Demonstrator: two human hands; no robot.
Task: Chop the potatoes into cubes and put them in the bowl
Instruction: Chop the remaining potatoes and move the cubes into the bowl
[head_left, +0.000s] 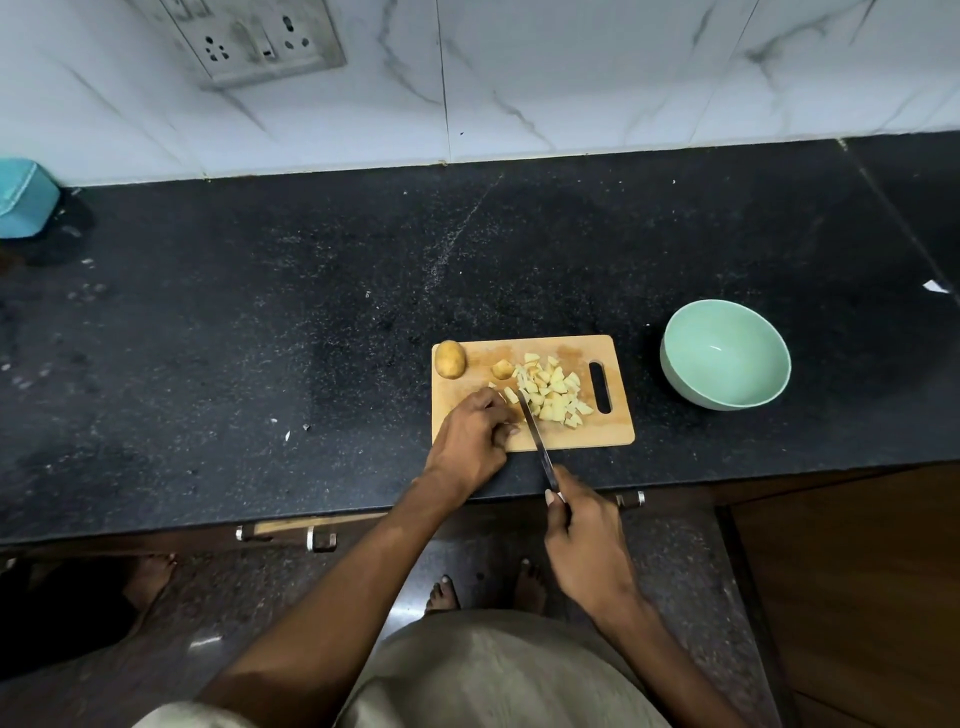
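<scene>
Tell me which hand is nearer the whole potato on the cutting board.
Left. The left hand is on the board just below the whole potato; the right hand is off the board's near edge, gripping the knife.

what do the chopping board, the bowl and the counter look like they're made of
Chopping board: looks like wood or bamboo, matte tan with faint grain.
Bowl: probably glazed ceramic or melamine, smooth mint green with a soft sheen; hard to tell which.
Counter: seems polished black granite, speckled with pale flecks.

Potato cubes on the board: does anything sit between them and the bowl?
Nothing visible does. The potato cubes lie on the right part of the cutting board, and only bare dark countertop separates the board's handle end from the empty green bowl to its right.
</scene>
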